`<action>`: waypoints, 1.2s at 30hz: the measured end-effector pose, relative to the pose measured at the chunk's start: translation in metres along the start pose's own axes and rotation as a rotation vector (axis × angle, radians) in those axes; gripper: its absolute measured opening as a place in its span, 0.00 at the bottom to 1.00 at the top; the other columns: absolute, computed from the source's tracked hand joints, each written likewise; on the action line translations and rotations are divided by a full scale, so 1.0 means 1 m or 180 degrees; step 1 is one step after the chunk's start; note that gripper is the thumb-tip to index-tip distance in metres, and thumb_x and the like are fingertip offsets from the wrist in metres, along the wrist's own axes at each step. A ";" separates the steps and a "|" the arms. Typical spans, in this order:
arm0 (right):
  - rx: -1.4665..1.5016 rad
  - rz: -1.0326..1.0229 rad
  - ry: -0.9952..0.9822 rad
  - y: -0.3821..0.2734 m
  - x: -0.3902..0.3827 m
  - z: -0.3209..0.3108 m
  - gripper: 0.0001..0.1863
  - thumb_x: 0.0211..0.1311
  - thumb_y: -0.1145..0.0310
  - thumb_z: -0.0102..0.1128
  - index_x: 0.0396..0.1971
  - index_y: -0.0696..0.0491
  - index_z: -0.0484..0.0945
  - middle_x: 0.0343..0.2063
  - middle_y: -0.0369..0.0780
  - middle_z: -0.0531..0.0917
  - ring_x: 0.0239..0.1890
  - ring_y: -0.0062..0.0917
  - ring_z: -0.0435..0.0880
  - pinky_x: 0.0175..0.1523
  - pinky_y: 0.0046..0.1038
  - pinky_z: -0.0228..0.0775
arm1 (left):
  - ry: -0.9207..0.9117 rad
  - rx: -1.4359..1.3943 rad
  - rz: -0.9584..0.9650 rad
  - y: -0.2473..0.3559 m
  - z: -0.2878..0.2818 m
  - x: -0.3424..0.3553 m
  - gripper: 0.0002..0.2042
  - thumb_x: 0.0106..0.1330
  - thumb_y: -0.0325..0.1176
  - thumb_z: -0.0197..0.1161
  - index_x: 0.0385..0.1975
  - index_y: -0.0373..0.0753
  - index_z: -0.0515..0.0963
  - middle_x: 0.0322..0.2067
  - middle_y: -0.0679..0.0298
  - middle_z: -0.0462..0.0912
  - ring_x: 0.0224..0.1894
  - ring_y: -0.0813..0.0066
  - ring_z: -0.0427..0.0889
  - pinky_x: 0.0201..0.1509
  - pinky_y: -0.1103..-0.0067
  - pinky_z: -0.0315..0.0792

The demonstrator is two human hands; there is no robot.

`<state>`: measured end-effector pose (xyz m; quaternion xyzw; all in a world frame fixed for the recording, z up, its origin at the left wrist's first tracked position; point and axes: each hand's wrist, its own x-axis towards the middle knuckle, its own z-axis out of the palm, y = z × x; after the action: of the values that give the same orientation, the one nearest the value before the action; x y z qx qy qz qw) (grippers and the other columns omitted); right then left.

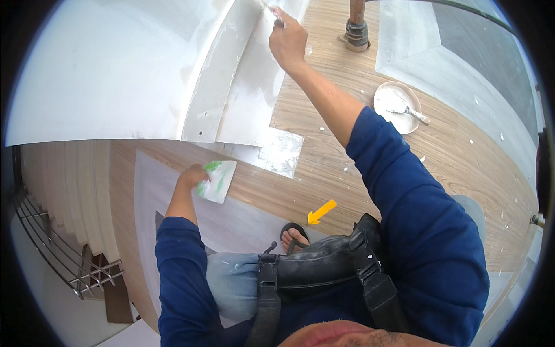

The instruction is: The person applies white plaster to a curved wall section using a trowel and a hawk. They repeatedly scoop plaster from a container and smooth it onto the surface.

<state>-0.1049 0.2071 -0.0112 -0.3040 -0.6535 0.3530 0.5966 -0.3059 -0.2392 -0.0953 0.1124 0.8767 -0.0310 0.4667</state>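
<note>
- Your right hand [288, 43] is closed, fingers pinched around what seems a slim, pale tool [265, 4]; most of it is hidden or cut off at the upper edge, so you cannot tell its exact shape.
- Your left hand [193, 175] grips one side of a flat, white, four-sided plate smeared with green [222, 184], held out low in front of you.
- The right hand is at the far end of a long, narrow, grey-white strip [222, 81] and the white ledge beside it [248, 104]; whether the tool touches either, you cannot tell. The plate is apart from their near end.
- The step in hand looks like working filler along that strip and ledge. The next move seems to call for a steady, light stroke with the right hand, with the plate held level and clear of the ledge.
- Left of the strip rises a broad, smooth white panel [121, 69]; a flat, white-spattered sheet [283, 153] lies by the ledge's near end.
- To your right, a round, pale bowl of white paste [390, 92] sits on the wood-grain floor [352, 191], a paste-coated spatula [417, 115] resting in it, handle over the rim.
- Farther out, metal stair railings [46, 237] stand at your left.
</note>
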 end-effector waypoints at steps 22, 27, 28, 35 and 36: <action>-0.0544 0.0148 -0.0643 -0.010 0.020 0.018 0.21 0.61 0.70 0.49 0.53 0.54 0.80 0.34 0.55 0.85 0.38 0.52 0.84 0.46 0.46 0.75 | 0.0003 -0.0229 0.0027 -0.032 0.000 0.006 0.26 0.49 0.22 0.70 0.50 0.18 0.76 0.47 0.43 0.82 0.46 0.53 0.83 0.45 0.62 0.77; -0.0429 0.0587 -0.0311 -0.019 -0.010 0.000 0.21 0.59 0.71 0.52 0.53 0.51 0.82 0.32 0.52 0.86 0.36 0.49 0.85 0.46 0.45 0.75 | -0.0040 0.0315 -0.0095 -0.009 0.000 0.015 0.27 0.49 0.25 0.71 0.50 0.19 0.76 0.46 0.43 0.83 0.45 0.53 0.83 0.44 0.63 0.77; -0.0576 0.0696 -0.0417 -0.024 0.006 -0.003 0.22 0.59 0.72 0.52 0.53 0.53 0.81 0.31 0.52 0.86 0.36 0.48 0.85 0.46 0.44 0.76 | -0.0030 0.0335 -0.0049 -0.008 0.003 0.012 0.28 0.48 0.26 0.72 0.51 0.19 0.76 0.46 0.43 0.83 0.45 0.54 0.84 0.43 0.63 0.77; -0.0537 0.0196 -0.0546 -0.035 -0.007 0.015 0.19 0.57 0.73 0.52 0.49 0.56 0.81 0.27 0.53 0.85 0.32 0.48 0.85 0.43 0.45 0.75 | -0.0006 0.0228 -0.0010 0.001 0.005 0.009 0.26 0.48 0.26 0.72 0.49 0.20 0.77 0.45 0.44 0.84 0.44 0.53 0.84 0.43 0.63 0.77; -0.0453 0.0130 -0.0483 -0.037 -0.022 0.006 0.17 0.57 0.72 0.53 0.45 0.57 0.82 0.26 0.52 0.84 0.31 0.47 0.85 0.41 0.44 0.75 | -0.0076 0.0266 -0.0012 0.001 0.007 0.009 0.26 0.48 0.25 0.72 0.49 0.20 0.78 0.46 0.44 0.83 0.44 0.54 0.83 0.44 0.63 0.77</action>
<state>-0.1080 0.1677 0.0068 -0.3312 -0.7139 0.3397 0.5150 -0.3043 -0.2374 -0.1064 0.1297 0.8692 -0.0699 0.4720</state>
